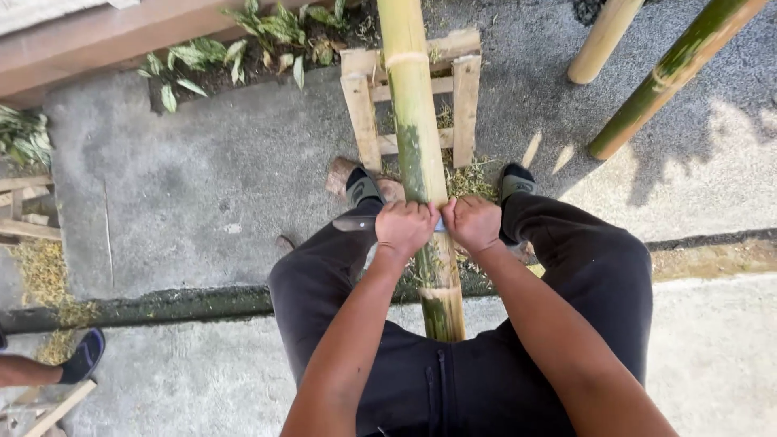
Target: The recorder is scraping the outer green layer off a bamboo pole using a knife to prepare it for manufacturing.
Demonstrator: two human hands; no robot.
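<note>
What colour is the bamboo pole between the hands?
Pale yellow with green patches on the pole; head view.

Bright daylight from the upper right casts soft-edged shadows across the concrete ground (202, 186), strongest beside the leaning bamboo poles (672, 73); focus is sharp centrally, with mild wide-angle stretching toward the edges and no strong glare.

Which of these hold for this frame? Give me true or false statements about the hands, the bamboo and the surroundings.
1. Both hands, left hand and right hand, grip a blade laid across the bamboo pole. True.
2. The pole rests on a metal sawhorse. False: a wooden frame lies under it.
3. Two more bamboo poles lie at upper right. True.
4. The person's feet are bare. False: dark sandals are worn.
5. Another person's foot shows at lower left. True.
</note>
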